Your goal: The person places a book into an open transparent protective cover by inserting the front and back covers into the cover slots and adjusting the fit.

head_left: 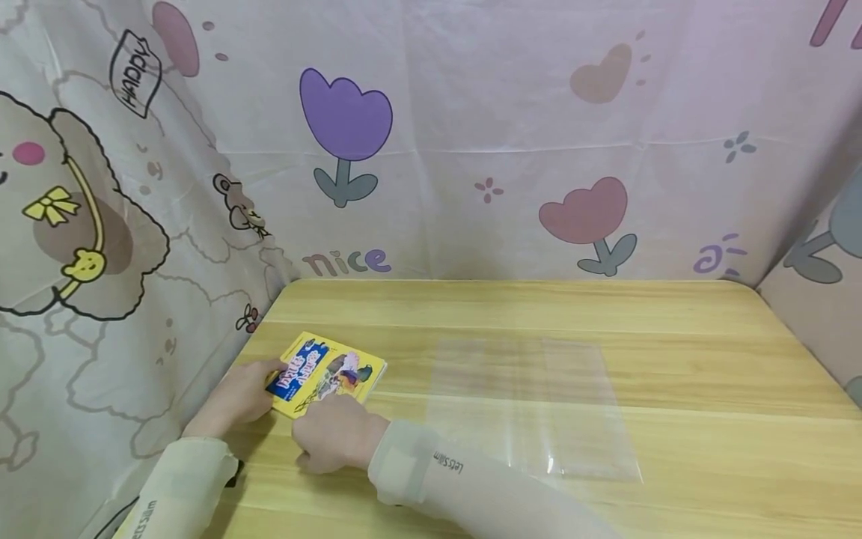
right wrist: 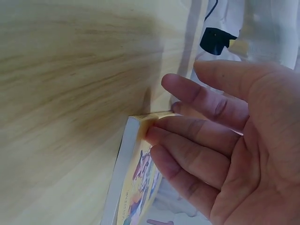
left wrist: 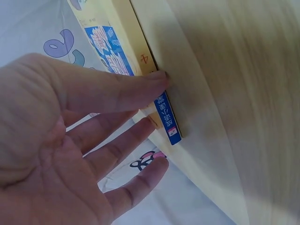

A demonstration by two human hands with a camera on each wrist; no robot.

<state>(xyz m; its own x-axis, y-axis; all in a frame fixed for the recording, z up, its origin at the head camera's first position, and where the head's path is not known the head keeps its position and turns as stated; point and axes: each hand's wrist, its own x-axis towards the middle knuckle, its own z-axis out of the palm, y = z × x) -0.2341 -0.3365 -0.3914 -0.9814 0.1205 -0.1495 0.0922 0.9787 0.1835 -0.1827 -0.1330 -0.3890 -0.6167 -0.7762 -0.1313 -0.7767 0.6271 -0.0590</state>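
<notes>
A yellow picture-covered book (head_left: 343,374), with a blue title panel, lies flat at the left side of the table. My left hand (head_left: 249,393) is at its left edge. In the left wrist view the thumb (left wrist: 145,89) lies straight across the book's spine (left wrist: 164,110), and the other fingers spread loosely beside its end. At the near edge is my right hand (head_left: 340,434). Its loosely bent fingers (right wrist: 187,145) reach a corner of the book, close by the white page edges (right wrist: 124,159), in the right wrist view.
A clear plastic sheet (head_left: 525,412) lies flat on the wooden table (head_left: 727,374), right of the book and partly under the right forearm in the head view. Printed curtains (head_left: 458,90) hang along the back and sides. Near the left sleeve is a small black object (head_left: 235,474).
</notes>
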